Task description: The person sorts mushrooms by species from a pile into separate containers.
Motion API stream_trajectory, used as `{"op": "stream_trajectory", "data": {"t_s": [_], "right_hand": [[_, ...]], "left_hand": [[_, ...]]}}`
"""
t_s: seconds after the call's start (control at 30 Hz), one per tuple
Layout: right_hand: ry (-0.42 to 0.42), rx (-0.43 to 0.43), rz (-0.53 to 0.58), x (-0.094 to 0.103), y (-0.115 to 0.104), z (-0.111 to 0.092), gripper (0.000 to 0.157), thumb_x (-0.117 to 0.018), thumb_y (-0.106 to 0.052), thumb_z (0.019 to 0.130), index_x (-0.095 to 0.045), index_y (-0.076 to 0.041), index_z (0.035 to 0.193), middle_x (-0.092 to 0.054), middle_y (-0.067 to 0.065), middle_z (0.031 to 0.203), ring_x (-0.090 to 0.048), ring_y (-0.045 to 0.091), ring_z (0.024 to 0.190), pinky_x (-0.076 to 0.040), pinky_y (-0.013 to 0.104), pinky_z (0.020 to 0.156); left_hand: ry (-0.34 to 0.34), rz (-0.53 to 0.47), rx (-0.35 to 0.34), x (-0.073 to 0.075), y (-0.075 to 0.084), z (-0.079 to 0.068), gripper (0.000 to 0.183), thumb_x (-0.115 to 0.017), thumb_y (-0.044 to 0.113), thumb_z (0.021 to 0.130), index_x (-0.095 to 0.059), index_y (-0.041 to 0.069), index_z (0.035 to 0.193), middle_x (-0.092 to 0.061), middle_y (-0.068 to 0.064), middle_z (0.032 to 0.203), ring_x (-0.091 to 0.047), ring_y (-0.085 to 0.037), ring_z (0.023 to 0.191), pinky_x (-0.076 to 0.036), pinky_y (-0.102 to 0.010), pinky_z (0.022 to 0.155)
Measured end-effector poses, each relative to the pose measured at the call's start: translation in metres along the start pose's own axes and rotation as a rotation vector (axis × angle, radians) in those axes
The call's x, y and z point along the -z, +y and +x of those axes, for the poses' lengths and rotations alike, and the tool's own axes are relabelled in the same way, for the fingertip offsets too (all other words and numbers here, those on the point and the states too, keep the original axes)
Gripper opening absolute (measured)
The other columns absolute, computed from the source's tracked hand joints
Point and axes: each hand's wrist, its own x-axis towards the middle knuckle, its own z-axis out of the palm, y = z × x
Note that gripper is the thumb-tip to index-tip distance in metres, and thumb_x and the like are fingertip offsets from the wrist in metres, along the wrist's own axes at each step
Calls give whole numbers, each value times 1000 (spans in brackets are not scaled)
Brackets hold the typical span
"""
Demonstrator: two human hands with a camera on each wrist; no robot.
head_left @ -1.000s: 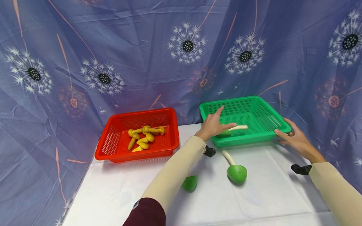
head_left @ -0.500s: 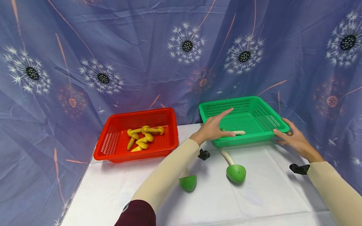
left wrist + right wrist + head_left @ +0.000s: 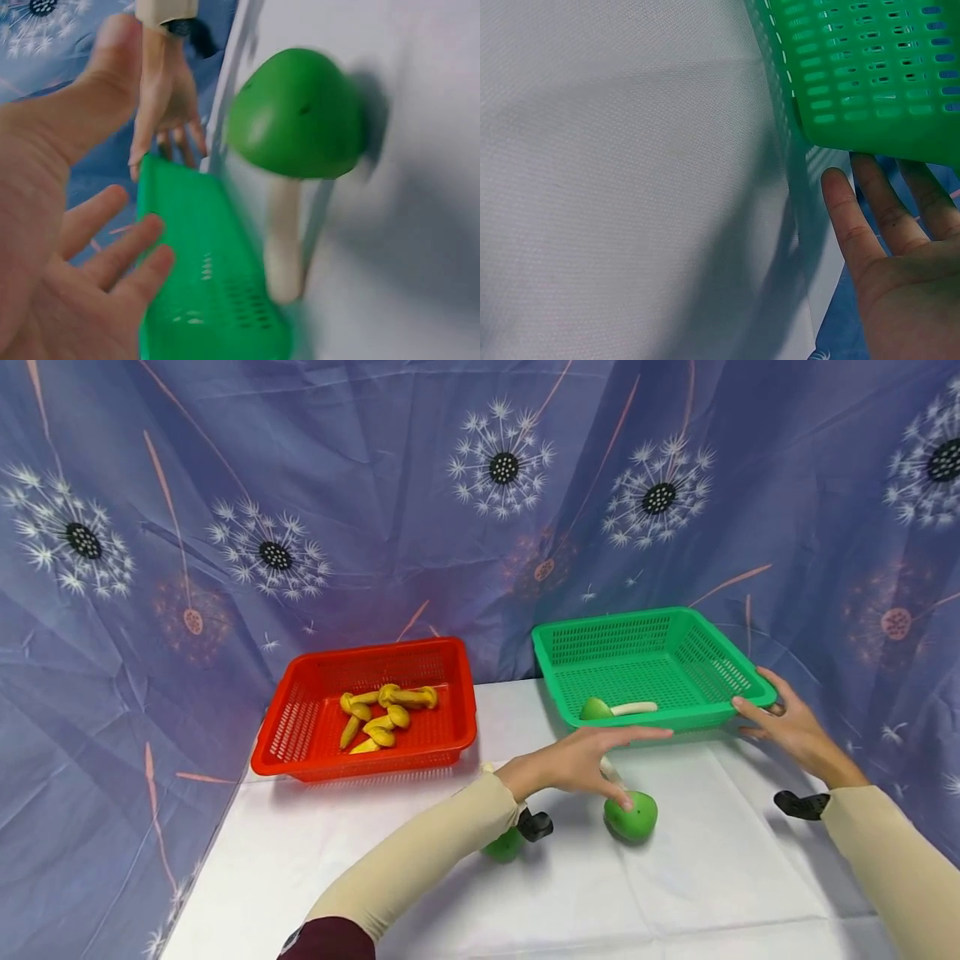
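My left hand [image 3: 577, 762] hovers open over a toy mushroom with a green cap [image 3: 639, 827] and white stem on the white table. In the left wrist view the same mushroom [image 3: 296, 120] stands clear of the spread fingers. At the front right corner of the green basket [image 3: 693, 720], my right hand [image 3: 795, 735] holds the rim with thumb and forefinger; its other fingers [image 3: 892, 217] lie below the corner in the right wrist view. Inside that basket, along the front wall, lies another green mushroom [image 3: 596, 708]. A further green mushroom [image 3: 504, 846] is partly hidden beneath my left sleeve.
To the left stands a red basket [image 3: 360, 763] with several yellow toy mushrooms [image 3: 408, 697]. A blue dandelion-print cloth [image 3: 420, 510] hangs directly behind both baskets. The white-covered table [image 3: 720, 877] extends in front of them.
My left hand has left the green basket, coming forward and down to the green mushroom on the table. The mushroom inside the basket now shows uncovered. My right hand stays at the corner.
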Motion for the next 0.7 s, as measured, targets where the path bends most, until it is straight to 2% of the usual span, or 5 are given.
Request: {"op": "stream_trajectory", "data": {"t_s": [0.17, 0.3, 0.4, 0.57, 0.7], "right_hand": [[-2, 2, 30, -1, 0, 1, 85, -56, -31, 107, 8, -42, 162, -29, 36, 150, -71, 6, 96, -61, 37, 85], [6, 7, 52, -3, 1, 1, 86, -57, -29, 107, 7, -40, 164, -33, 30, 146, -67, -2, 98, -61, 36, 85], [11, 11, 61, -3, 0, 1, 86, -58, -28, 107, 6, -41, 163, -34, 28, 145, -64, -7, 98, -60, 37, 86], [5, 9, 59, -3, -2, 0, 86, -57, -30, 107, 7, -44, 162, -25, 36, 151, -62, -9, 98, -60, 37, 86], [6, 6, 56, -4, -2, 1, 86, -57, -31, 107, 7, -44, 162, -26, 35, 150, -64, -6, 99, -60, 38, 86]], "left_hand": [[-117, 33, 53, -25, -10, -2, 109, -93, 32, 76, -27, 34, 163, -29, 22, 163, -33, 8, 141, -29, -15, 111], [-124, 113, 83, -40, -19, -2, 101, -92, 33, 78, -34, 34, 160, -40, 18, 159, -35, 4, 141, -27, -15, 112], [-125, 176, 93, -45, -22, -1, 93, -91, 33, 80, -39, 36, 157, -49, 15, 152, -41, 3, 137, -28, -15, 110], [-115, 256, 72, -51, -24, 0, 82, -90, 28, 82, -48, 35, 153, -57, 13, 142, -47, 3, 129, -32, -14, 105], [-104, 294, 84, -56, -25, 1, 78, -88, 26, 84, -50, 37, 151, -58, 13, 138, -47, 3, 128, -31, -13, 106]]}}
